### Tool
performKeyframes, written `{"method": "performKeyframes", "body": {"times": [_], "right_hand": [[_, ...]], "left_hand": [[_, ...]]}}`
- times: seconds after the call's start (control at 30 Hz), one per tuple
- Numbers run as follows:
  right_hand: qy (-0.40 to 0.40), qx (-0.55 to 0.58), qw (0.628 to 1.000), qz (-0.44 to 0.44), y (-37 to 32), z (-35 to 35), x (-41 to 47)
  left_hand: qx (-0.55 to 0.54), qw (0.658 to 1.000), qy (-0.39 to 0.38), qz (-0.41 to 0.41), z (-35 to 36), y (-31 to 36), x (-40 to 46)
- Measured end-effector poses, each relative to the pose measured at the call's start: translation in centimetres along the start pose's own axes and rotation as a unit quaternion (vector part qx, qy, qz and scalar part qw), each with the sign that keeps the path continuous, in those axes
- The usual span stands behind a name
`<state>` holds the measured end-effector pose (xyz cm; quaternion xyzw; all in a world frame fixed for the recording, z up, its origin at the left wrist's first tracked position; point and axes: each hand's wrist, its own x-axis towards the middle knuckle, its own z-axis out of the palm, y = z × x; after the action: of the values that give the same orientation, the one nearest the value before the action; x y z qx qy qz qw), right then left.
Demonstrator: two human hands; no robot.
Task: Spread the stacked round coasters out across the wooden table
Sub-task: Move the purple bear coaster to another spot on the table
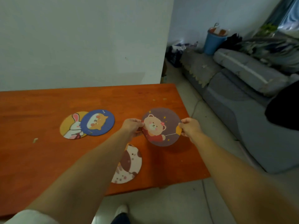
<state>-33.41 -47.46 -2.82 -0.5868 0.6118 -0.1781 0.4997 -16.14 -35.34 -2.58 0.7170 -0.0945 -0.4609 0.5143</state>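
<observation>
A purple-grey round coaster with a bear picture (159, 126) hangs tilted just above the wooden table (48, 102), casting a shadow below it. My left hand (132, 126) pinches its left edge and my right hand (189, 128) pinches its right edge. A blue coaster with a dog picture (97, 122) lies on the table to the left, overlapping a yellow rabbit coaster (71, 126). A brown and white coaster (129, 164) lies nearer me, partly hidden by my left forearm.
The table's right edge (194, 130) drops to a tiled floor (178, 199). A grey sofa (242, 97) stands to the right, with a blue bucket (212, 41) behind it. A white wall (80, 42) backs the table. A small scrap (34, 140) lies at the left.
</observation>
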Motion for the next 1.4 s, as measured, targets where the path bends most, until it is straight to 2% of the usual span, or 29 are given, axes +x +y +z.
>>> {"method": "performKeyframes", "body": {"times": [0.2,0.57,0.83,0.97,1.1,1.23,1.4], "right_hand": [[-0.021,-0.005,1.0,-0.009,0.8,-3.9,4.0],[-0.061,-0.091,0.994,-0.023,-1.4,-7.4,18.4],[-0.176,-0.161,0.968,-0.072,-5.2,-3.5,27.6],[-0.269,-0.219,0.926,-0.146,-7.4,0.6,32.0],[-0.364,-0.269,0.869,-0.201,-9.3,3.2,33.7],[-0.444,-0.315,0.807,-0.228,-10.1,4.2,34.1],[-0.526,-0.349,0.738,-0.235,-8.5,4.7,33.2]], "left_hand": [[-0.016,1.0,0.01,-0.02,4.9,-0.3,1.3],[-0.013,0.998,0.031,-0.057,13.1,3.3,10.4],[-0.09,0.986,0.111,-0.088,13.7,4.3,15.0],[-0.159,0.965,0.189,-0.089,13.8,3.4,16.2],[-0.232,0.917,0.31,-0.099,15.7,2.1,15.1],[-0.287,0.875,0.373,-0.117,18.4,1.0,13.4],[-0.268,0.84,0.448,-0.148,21.3,-1.0,11.4]]}}
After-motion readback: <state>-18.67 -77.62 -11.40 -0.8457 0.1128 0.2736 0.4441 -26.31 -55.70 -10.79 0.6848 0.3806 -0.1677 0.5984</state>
